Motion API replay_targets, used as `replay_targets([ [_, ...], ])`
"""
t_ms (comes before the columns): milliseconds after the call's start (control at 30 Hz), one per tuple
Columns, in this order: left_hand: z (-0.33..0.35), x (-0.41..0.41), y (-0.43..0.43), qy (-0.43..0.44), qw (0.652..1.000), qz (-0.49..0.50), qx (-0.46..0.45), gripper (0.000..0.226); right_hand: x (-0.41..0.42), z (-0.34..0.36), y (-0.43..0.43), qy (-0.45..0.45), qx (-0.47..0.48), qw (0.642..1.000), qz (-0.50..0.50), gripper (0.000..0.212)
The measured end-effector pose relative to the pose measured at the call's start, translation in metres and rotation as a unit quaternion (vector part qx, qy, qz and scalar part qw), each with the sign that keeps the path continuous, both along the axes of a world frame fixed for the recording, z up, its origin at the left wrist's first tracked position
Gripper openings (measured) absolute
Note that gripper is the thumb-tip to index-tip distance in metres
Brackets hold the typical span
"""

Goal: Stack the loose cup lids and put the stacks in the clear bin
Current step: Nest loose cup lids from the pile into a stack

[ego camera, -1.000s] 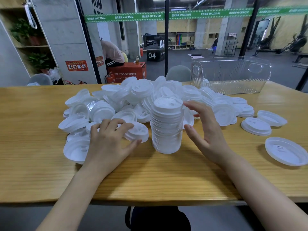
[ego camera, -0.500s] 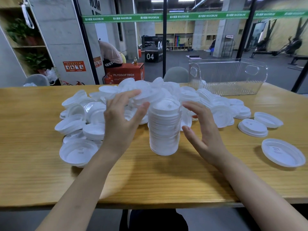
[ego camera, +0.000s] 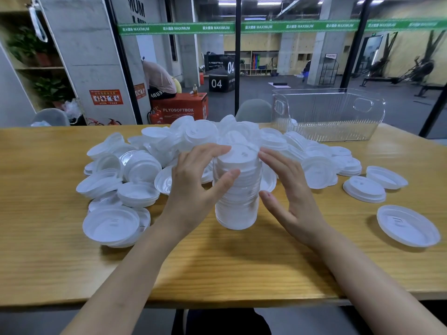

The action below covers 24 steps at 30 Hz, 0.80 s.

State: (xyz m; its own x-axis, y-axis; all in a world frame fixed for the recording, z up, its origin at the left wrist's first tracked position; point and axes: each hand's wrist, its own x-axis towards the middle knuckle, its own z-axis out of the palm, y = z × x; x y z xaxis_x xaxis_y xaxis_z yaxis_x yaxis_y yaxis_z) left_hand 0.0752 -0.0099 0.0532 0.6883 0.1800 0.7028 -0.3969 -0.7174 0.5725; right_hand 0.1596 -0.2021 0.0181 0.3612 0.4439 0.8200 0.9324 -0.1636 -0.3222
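Stack (ego camera: 238,189) stands between left fingers (ego camera: 212,152) and right fingers (ego camera: 273,160), perhaps touching.

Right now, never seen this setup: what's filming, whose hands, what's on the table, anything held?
No robot: a person works bare-handed. The one view comes from a wide-angle camera on their head, looking forward and down. On the wooden table lies a pile of loose white cup lids, one tall stack of lids in front, a clear bin far right. The left hand cups the stack, thumb on its front; firm grip unconfirmed. The right hand is open beside it, holding nothing.
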Motion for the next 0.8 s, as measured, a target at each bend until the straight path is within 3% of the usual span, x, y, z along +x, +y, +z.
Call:
replay_targets([
  [333,0.002,-0.002,0.003,0.047,0.998,-0.028,-0.018,0.056,-0.004,0.004,-0.001,0.044,0.023,0.999,0.018,0.049],
  [600,0.023,0.006,0.014,0.114,0.989,-0.090,-0.030,0.058,0.004,0.041,0.011,0.210,-0.011,0.976,0.050,0.044],
  [800,0.022,0.012,0.018,0.125,0.985,-0.120,-0.013,0.055,0.010,0.039,0.015,0.252,-0.035,0.965,0.066,0.043],
])
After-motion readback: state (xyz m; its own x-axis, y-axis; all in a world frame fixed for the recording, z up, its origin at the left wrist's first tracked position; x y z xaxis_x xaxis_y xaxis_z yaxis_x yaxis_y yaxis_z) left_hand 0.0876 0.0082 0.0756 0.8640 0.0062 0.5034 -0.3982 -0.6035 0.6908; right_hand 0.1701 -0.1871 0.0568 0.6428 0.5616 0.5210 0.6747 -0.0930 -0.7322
